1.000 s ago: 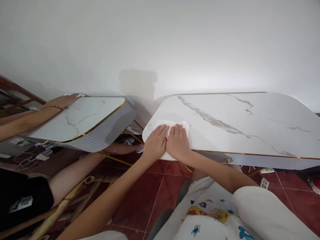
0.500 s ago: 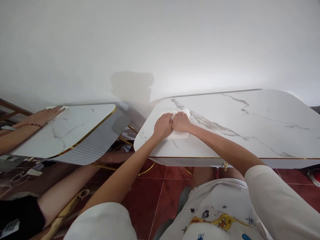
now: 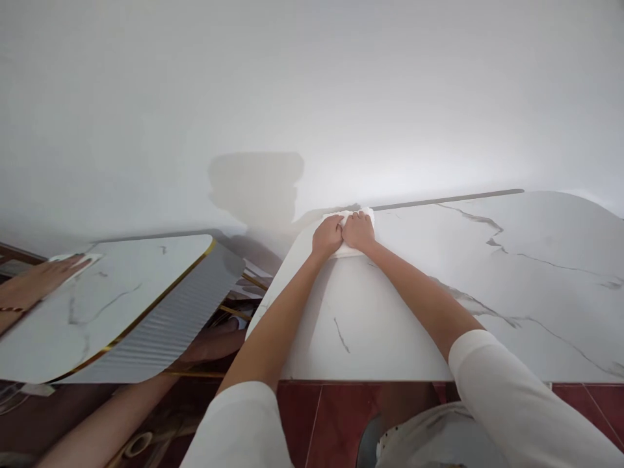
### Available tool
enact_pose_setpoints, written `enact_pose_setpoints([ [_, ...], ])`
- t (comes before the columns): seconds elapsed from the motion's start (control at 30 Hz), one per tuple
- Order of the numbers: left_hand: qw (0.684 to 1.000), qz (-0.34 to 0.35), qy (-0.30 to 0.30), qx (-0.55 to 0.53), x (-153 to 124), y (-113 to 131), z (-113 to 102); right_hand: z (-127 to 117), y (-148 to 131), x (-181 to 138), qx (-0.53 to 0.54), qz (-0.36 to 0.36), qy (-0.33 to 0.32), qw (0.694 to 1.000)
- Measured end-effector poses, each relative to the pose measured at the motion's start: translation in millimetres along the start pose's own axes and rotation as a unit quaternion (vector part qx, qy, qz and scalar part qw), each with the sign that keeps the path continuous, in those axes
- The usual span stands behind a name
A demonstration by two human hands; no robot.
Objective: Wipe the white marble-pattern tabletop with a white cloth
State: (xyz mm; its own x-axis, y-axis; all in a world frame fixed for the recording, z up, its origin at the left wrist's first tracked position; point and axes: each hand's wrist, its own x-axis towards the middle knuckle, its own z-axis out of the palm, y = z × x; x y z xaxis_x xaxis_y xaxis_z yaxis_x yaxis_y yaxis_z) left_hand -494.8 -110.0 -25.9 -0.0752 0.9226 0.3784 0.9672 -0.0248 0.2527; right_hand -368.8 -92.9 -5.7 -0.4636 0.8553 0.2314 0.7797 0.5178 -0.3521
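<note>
A white wiping cloth [image 3: 347, 251] lies flat on the marble-patterned white tabletop [image 3: 390, 325], close to its back edge by the wall. My left hand [image 3: 327, 235] presses on the cloth's left part with curled fingers. Right beside it, nearly touching, my right hand [image 3: 359, 231] grips the cloth's right part, its fingers bent over the far side. Both arms are stretched forward across the top. Part of the cloth is hidden under the hands.
On the left, another person's hand [image 3: 49, 272] rests on a white cloth [image 3: 88, 261] on a second marble-patterned table [image 3: 121, 286] with a gold edge. A gap separates the two tables. The wall [image 3: 312, 84] stands directly behind; red floor tiles [image 3: 336, 422] show below.
Both my hands have pushed the cloth away from me, up to the back edge. The view has shifted closer over the table. The other person's hand sits further left in view.
</note>
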Motion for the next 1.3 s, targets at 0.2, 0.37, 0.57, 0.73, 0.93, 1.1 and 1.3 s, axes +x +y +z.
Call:
enact_pose_setpoints([
  [0.2,1.000,-0.020,-0.011,0.021,37,-4,10,0,11,35,-0.012,0.002,0.000,1.000],
  [0.37,0.999,-0.019,-0.021,0.032,55,8,19,-2,28,45,-0.022,0.000,-0.011,1.000],
  [0.57,1.000,0.016,-0.019,0.011,64,33,28,-7,52,42,-0.061,0.020,0.010,0.998],
  [0.73,0.999,0.044,-0.031,-0.003,55,37,23,-8,49,31,-0.067,0.027,0.026,0.997],
  [0.93,0.996,0.083,-0.044,-0.002,24,41,9,-12,35,-3,-0.054,0.036,0.034,0.997],
  [1.1,0.992,0.113,-0.063,0.007,-9,37,-4,-15,15,-38,-0.057,0.044,0.024,0.997],
  [1.3,0.990,0.137,-0.035,0.002,-68,36,-24,-15,-14,-91,-0.057,0.035,0.025,0.997],
])
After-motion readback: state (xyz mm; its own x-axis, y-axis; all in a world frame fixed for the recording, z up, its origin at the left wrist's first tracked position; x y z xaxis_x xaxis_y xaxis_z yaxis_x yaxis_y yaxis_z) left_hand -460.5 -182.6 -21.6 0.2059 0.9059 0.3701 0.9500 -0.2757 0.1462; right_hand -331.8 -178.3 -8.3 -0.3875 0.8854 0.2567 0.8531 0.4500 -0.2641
